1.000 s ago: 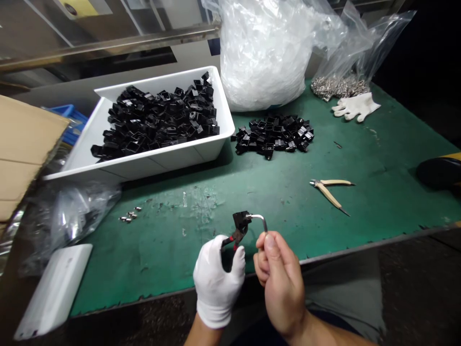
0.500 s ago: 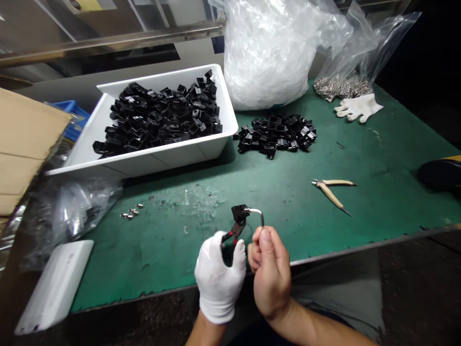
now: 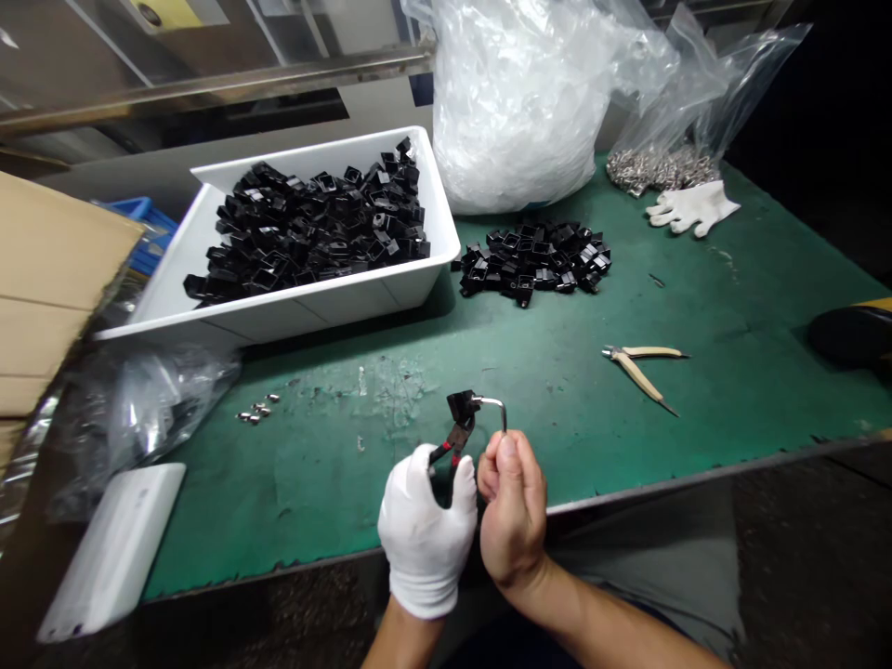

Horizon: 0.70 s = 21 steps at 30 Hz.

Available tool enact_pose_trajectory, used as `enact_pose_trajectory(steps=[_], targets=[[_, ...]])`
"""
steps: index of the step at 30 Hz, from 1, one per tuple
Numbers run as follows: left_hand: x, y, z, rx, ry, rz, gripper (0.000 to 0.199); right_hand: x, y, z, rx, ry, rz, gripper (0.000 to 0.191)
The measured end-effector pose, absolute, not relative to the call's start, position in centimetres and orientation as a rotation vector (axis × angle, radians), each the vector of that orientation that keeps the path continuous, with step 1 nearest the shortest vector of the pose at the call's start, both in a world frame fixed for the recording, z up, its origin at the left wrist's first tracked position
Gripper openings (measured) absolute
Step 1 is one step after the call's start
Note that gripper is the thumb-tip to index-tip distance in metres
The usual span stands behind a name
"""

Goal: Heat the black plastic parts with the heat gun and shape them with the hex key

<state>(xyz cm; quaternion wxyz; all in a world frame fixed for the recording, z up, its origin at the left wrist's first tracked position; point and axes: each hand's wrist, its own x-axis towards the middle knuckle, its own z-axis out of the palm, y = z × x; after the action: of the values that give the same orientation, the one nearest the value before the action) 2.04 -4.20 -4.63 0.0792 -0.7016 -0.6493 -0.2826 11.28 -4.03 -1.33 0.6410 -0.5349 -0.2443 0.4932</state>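
Green bench (image 3: 753,334), top scuffed. Left of L hand (image 3: 426,530): sm. metal bits (image 3: 257,410). Ahead of grip: white tub (image 3: 334,295) w/ blk parts (image 3: 313,228), a pile (image 3: 533,260) of same, big bag (image 3: 516,121). Right of R hand (image 3: 512,525): cutters (image 3: 623,356) (handles spread); farther off, glove (image 3: 693,207), sm. bag (image 3: 662,167).

No words, numbers or brands can be read. At the upper left, a yellow label (image 3: 171,13) with a dark round mark shows on the brown panel (image 3: 76,46) beyond the worktop (image 3: 557,372); the view's top edge cuts it off, and any lettering is too blurred to make out. The white case (image 3: 115,553) at the lower left bears small dark marks, too small to tell as letters or figures.
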Motion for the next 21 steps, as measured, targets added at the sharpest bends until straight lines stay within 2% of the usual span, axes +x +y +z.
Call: enact_pose_trajectory(steps=[9, 14, 18, 21], targets=[[2.3, -4.0, -4.3, -2.044, -1.967, -0.766, 0.039, 11.5, -3.5, -1.3, -1.305, -0.688, 1.043, 0.019], [2.6, -3.7, -3.6, -2.037, -1.942, -0.763, 0.027, 11.5, -2.7, -0.6, -1.183, -0.541, 1.308, 0.044], [2.6, -3.6, -3.6, -2.074, -1.949, -0.794, 0.017, 11.5, -2.4, 0.0, -1.087, -0.513, 1.462, 0.036], [2.4, -3.8, -4.1, -2.071, -1.977, -0.837, 0.016, 11.2, -2.4, 0.4, -1.061, -0.515, 1.519, 0.035]])
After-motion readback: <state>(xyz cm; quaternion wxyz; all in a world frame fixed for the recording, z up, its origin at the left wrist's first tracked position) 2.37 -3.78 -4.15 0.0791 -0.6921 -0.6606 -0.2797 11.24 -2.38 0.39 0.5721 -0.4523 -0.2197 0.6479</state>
